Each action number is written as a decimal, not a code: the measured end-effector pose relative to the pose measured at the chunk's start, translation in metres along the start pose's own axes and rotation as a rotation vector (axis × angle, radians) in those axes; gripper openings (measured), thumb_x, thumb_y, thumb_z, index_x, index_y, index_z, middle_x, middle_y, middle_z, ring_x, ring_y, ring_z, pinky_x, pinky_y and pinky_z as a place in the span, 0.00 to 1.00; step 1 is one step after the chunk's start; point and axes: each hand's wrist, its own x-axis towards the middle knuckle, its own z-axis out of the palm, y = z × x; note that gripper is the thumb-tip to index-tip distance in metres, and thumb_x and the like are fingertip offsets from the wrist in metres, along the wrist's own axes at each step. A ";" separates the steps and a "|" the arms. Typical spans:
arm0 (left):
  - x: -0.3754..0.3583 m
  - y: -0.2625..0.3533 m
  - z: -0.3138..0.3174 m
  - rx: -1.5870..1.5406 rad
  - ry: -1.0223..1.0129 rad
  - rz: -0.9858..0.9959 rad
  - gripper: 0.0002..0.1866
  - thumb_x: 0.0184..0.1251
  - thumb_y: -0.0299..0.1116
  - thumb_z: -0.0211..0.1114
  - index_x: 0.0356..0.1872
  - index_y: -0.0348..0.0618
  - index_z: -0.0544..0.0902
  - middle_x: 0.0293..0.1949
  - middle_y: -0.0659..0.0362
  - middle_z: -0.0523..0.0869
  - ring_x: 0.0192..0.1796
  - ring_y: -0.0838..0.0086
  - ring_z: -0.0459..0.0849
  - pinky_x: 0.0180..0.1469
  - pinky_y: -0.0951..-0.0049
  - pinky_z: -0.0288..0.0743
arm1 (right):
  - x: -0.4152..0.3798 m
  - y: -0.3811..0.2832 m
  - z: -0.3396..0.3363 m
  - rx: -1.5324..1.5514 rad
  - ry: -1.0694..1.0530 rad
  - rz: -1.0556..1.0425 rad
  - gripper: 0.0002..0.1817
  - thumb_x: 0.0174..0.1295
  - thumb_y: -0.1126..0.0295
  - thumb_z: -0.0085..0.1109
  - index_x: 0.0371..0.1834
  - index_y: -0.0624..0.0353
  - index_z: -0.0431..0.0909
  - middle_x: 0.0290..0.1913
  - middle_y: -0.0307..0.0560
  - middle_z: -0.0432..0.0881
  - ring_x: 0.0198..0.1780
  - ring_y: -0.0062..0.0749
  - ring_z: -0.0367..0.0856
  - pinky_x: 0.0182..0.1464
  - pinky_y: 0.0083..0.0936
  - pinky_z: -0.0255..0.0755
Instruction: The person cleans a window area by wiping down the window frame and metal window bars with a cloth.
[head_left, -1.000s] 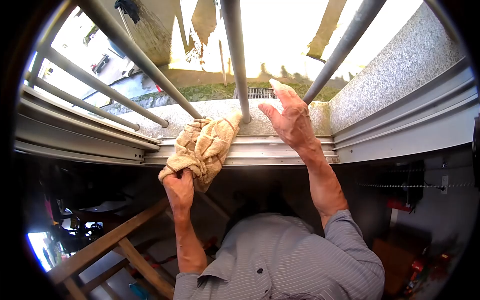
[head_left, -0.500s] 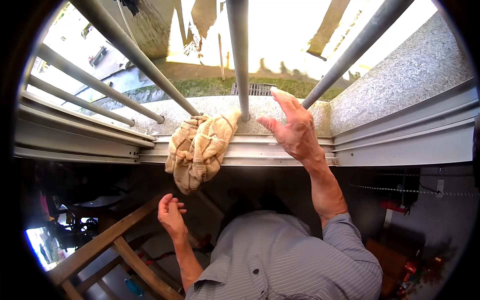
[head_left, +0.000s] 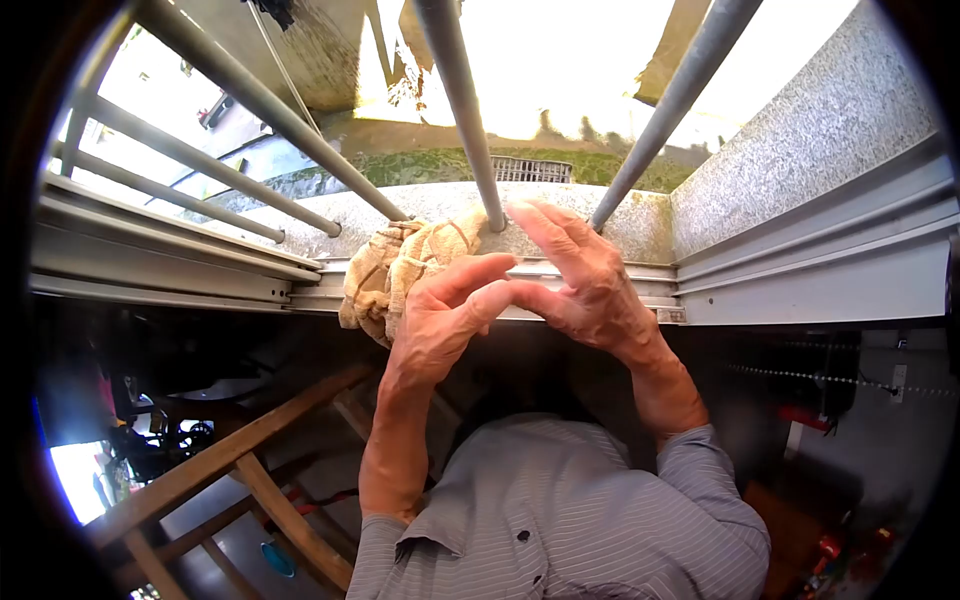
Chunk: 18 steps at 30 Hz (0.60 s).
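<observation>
A crumpled tan cloth (head_left: 375,280) lies over the window track and the stone sill, left of centre. My left hand (head_left: 440,315) is raised just in front of the cloth's right side and hides part of it; its fingers are bent towards my right hand, and no object shows in them. Over the track (head_left: 640,285), my right hand (head_left: 585,280) is arched with its fingers apart and nothing in it. The two hands meet or overlap near the thumbs; whether they touch is unclear.
Metal bars (head_left: 465,110) rise from the stone sill (head_left: 640,225) beyond the track. Window frames (head_left: 820,270) run along both sides. A wooden frame (head_left: 240,455) stands at the lower left. A beaded chain (head_left: 830,378) hangs at the right.
My left hand has risen from below the cloth to a place beside my right hand. My right hand has moved slightly down. The view has shifted a little.
</observation>
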 end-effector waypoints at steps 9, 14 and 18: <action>0.016 -0.011 0.004 -0.136 0.039 -0.047 0.12 0.71 0.35 0.69 0.41 0.34 0.88 0.30 0.61 0.86 0.29 0.80 0.80 0.32 0.81 0.72 | -0.011 0.004 -0.015 0.055 -0.051 0.023 0.38 0.52 0.64 0.76 0.66 0.66 0.72 0.63 0.63 0.76 0.64 0.57 0.76 0.65 0.43 0.72; 0.014 -0.016 0.011 -0.202 0.097 -0.040 0.12 0.70 0.36 0.70 0.43 0.34 0.88 0.31 0.60 0.86 0.28 0.81 0.80 0.29 0.81 0.72 | -0.014 0.006 -0.016 0.085 -0.068 0.060 0.40 0.52 0.61 0.77 0.68 0.65 0.71 0.65 0.62 0.76 0.66 0.54 0.76 0.66 0.41 0.72; 0.015 -0.023 0.014 -0.272 0.122 -0.049 0.15 0.71 0.37 0.70 0.46 0.33 0.87 0.32 0.61 0.86 0.28 0.82 0.78 0.30 0.81 0.71 | -0.015 0.009 -0.012 0.134 -0.072 0.049 0.36 0.53 0.64 0.76 0.65 0.66 0.73 0.62 0.64 0.77 0.63 0.57 0.77 0.64 0.42 0.72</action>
